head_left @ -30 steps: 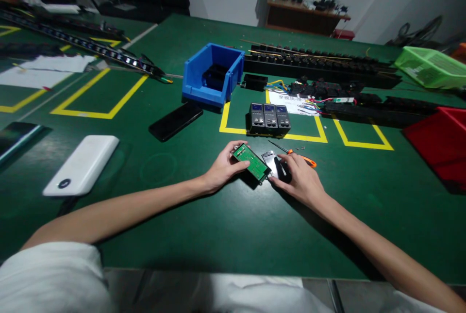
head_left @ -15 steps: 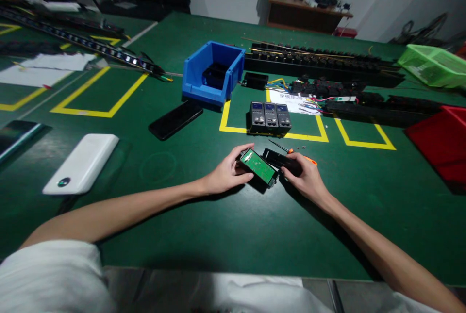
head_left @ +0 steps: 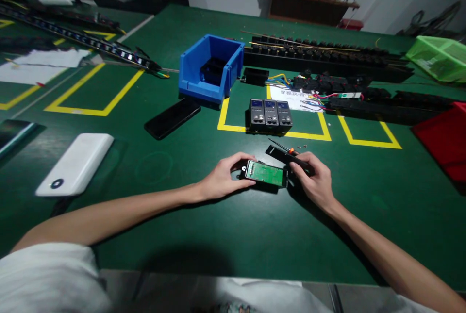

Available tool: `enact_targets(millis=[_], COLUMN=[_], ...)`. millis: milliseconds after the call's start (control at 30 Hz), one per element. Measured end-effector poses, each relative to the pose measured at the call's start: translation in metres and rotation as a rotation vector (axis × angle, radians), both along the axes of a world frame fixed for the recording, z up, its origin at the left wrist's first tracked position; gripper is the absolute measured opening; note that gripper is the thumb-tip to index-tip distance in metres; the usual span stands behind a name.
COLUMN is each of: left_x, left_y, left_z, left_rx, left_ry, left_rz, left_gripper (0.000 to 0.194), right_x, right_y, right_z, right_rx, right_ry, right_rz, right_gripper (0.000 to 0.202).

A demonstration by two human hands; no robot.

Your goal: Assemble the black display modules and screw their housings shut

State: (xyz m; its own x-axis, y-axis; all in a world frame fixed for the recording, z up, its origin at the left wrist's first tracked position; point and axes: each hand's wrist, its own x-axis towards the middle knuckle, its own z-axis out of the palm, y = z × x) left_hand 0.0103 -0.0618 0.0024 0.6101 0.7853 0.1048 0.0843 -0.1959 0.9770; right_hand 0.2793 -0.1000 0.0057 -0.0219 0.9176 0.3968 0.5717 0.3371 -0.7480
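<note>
Surface (head_left: 182, 235): smooth green top with a dull sheen, its bare near part in front of both forearms.
Left hand (head_left: 222, 179): thumb and fingers closed around one end of an open case (head_left: 282, 184), a narrow black box; whether it touches the surface below cannot be told.
Circuit board (head_left: 267, 173): flat green rectangle, face up inside the case, with pale metallic spots at its left end.
Right hand (head_left: 317, 179): pinching a flat cover (head_left: 278, 154), a long, thin black piece, tilted and apart from the case.
Step in hand: seemingly, handling the case with its cover off and its board exposed.
Next move calls for: a steady left grip on the end of the case, fingers clear of the board, and fine control of the cover's angle in the right.
Screwdriver (head_left: 291, 151): slim dark shaft, orange handle, partly hidden behind the cover and right hand.
Screws (head_left: 302, 147): tiny metallic bits just beyond the screwdriver.
Phone (head_left: 172, 118): glossy black slab with rounded corners, lying flat.
Modules (head_left: 271, 114): three boxy dark units side by side, at the yellow tape (head_left: 306, 136).
Bin (head_left: 204, 90): blue, apparently plastic, open-fronted, holding something black.
Strips (head_left: 320, 63): long, black and knobbly, farther back.
</note>
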Motion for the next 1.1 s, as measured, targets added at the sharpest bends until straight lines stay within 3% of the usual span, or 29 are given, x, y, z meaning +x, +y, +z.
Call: enact_targets(millis=[67, 300, 433, 600, 733, 933, 1100], left_x=[0.000, -0.001, -0.001, -0.004, -0.007, -0.009, -0.010], left_y=[0.001, 0.001, 0.001, 0.002, 0.001, -0.002, -0.003], left_z=[0.000, -0.001, 0.000, 0.005, 0.008, 0.004, 0.005], left_rx=[0.040, 0.112, 0.158, 0.400, 0.606, 0.668, 0.590], left_ry=[0.045, 0.115, 0.104, 0.059, 0.053, 0.066, 0.108], left_rz=[0.012, -0.022, -0.032, -0.112, -0.151, -0.128, 0.001], left_gripper=[0.051, 0.050, 0.051, 0.065, 0.059, 0.053, 0.053], right_x=[0.000, 0.002, -0.001, -0.002, -0.001, 0.001, -0.002], right_y=[-0.001, -0.007, -0.011, -0.018, -0.021, -0.022, -0.021], right_z=[0.001, 0.000, -0.001, 0.001, 0.001, 0.000, 0.000], right_rx=[0.080, 0.381, 0.557, 0.725, 0.849, 0.817, 0.662], right_ry=[0.014, -0.125, -0.241, -0.430, -0.496, -0.506, -0.442], right_rz=[0.035, 0.177, 0.256, 0.382, 0.487, 0.490, 0.437], right_gripper=[0.003, 0.031, 0.033, 0.024, 0.017, 0.024, 0.030])
